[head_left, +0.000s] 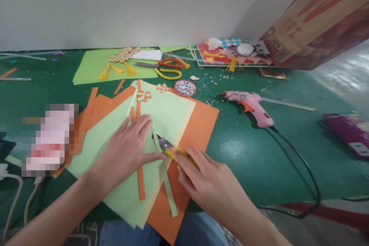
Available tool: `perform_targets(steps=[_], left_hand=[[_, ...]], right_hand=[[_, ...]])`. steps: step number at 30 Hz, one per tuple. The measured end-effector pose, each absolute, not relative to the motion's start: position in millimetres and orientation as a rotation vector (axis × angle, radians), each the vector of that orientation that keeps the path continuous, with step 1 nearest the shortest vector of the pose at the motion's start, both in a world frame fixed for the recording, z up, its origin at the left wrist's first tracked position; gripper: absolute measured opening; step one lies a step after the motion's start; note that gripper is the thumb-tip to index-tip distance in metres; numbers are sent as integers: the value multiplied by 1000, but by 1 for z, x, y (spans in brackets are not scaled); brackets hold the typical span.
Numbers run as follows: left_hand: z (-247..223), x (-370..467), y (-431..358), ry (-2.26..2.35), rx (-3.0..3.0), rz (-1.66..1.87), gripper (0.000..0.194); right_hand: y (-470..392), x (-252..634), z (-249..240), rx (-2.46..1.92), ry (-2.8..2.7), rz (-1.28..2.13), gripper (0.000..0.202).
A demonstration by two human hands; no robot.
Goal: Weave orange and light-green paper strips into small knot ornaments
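In my right hand (pixel 204 177) is a yellow utility knife (pixel 181 155). Its metal tip lies beside a narrow light green paper strip (pixel 169 192). My left hand (pixel 131 144) rests on light green paper sheets (pixel 118 192), fingers stretched forward and thumb out towards the strip. Part of an orange paper strip (pixel 140 184) runs under that hand. Beneath the green sheets lies orange paper (pixel 201 123). Two small woven orange-and-white paper pieces, one (pixel 143 95) nearer me, sit at the sheets' far edge.
To the right lies a pink hot glue gun (pixel 250 103) with a black cord. Scissors (pixel 170 73) and a tasselled woven piece (pixel 123 55) lie at the back. A round dish (pixel 185 88) stands nearer. A paper bag (pixel 323 19) is at back right; a blurred-out object (pixel 50 142) lies left.
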State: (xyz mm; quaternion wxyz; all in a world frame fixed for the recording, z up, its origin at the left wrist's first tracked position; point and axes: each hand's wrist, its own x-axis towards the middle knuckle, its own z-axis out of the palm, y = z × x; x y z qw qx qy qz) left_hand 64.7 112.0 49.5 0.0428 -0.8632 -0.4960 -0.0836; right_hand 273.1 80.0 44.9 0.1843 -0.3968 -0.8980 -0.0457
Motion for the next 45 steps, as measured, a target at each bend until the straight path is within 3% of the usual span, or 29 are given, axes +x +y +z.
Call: perform_targets(steps=[6, 16, 28, 45], left_hand=[[47, 62, 113, -1520, -2633, -235, 82], [46, 62, 113, -1547, -2640, -226, 64], [44, 62, 113, -1542, -2654, -253, 55], [44, 63, 113, -1565, -2651, -209, 57]], right_hand=[[86, 271, 45, -1122, -2498, -128, 33], [106, 260, 44, -1178, -2484, -165, 31], [117, 258, 51, -1219, -2588, -179, 34], [122, 259, 51, -1270, -2649, -107, 35]])
